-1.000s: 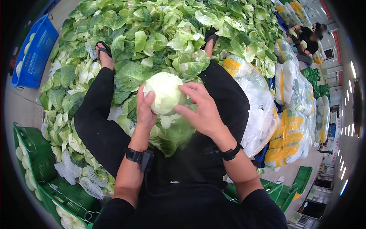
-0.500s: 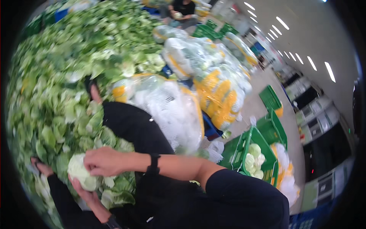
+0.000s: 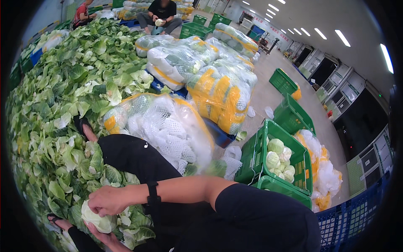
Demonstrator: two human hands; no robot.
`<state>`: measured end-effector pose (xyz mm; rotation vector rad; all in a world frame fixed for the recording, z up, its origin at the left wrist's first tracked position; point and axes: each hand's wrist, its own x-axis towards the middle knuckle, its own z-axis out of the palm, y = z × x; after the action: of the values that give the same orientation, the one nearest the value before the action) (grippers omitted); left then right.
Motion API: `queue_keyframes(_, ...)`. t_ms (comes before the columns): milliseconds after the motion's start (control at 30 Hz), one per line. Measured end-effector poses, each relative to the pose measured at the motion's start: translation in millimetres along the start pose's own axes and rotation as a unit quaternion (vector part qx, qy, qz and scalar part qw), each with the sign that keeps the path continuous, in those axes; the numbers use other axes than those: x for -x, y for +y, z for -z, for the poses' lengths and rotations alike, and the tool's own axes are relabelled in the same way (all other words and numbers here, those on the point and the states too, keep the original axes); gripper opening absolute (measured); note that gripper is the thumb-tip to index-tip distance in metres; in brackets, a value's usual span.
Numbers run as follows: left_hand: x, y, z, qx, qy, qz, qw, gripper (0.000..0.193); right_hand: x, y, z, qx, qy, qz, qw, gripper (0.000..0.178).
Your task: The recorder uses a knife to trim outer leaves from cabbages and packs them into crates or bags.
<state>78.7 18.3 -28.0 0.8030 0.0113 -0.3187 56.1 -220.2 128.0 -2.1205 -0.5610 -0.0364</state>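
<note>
A pale green cabbage [image 3: 99, 220] rests in my left hand [image 3: 103, 236], which is wrapped round its lower side and partly hidden beneath it. From above, my right hand [image 3: 108, 200] bends over the cabbage with its fingers curled against the upper leaves. Whether a single leaf is pinched there is hard to make out. Loose cabbage leaves [image 3: 58, 191] spread thickly around and below both hands, close to my feet.
A clear bag of white foam nets [image 3: 168, 130] lies beyond my leg. Wrapped cabbage bags [image 3: 218, 94] are stacked on a blue pallet [image 3: 220, 133]. To the right, a green crate [image 3: 256, 157] holds trimmed cabbages [image 3: 280, 161]. Two other people [image 3: 161, 12] sit or stand at the back.
My view has tilted and shifted, so the scene sits differently and looks sharper. The cabbage stays between my hands, and my right fingers remain on its top.
</note>
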Motion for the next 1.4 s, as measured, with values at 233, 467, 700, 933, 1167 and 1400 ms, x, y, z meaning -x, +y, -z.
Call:
queue_keyframes(233, 0.4, -1.9, -1.5, -0.037, 0.007, 0.013, 0.999, 0.073, 1.4, -7.2, -3.8, 0.023, 0.037, 0.005, 0.999, 0.011)
queue_keyframes(467, -17.7, -18.2, 1.5, -0.014, 0.038, 0.038, 0.998, 0.070, 8.7, 0.5, 7.7, 0.054, -0.047, -0.017, 0.997, 0.011)
queue_keyframes(700, -3.4, 17.7, -13.3, 0.019, 0.163, 0.056, 0.985, 0.065, -2.3, 3.0, 0.8, 0.111, 0.055, 0.134, 0.983, 0.027)
queue_keyframes(933, -8.8, -24.2, -1.7, -0.460, 0.101, -0.100, 0.877, 0.052, 0.6, -15.3, 4.9, 0.079, -0.026, -0.041, 0.996, 0.008)
queue_keyframes(1167, 12.8, 23.6, -41.6, -0.152, 0.093, -0.068, 0.982, 0.062, -5.1, 26.3, -4.6, -0.154, -0.081, -0.180, 0.968, 0.016)
queue_keyframes(1400, 8.5, 26.9, -35.8, -0.133, 0.101, -0.093, 0.982, 0.060, -24.2, 47.0, -9.1, -0.128, -0.119, -0.129, 0.976, 0.010)
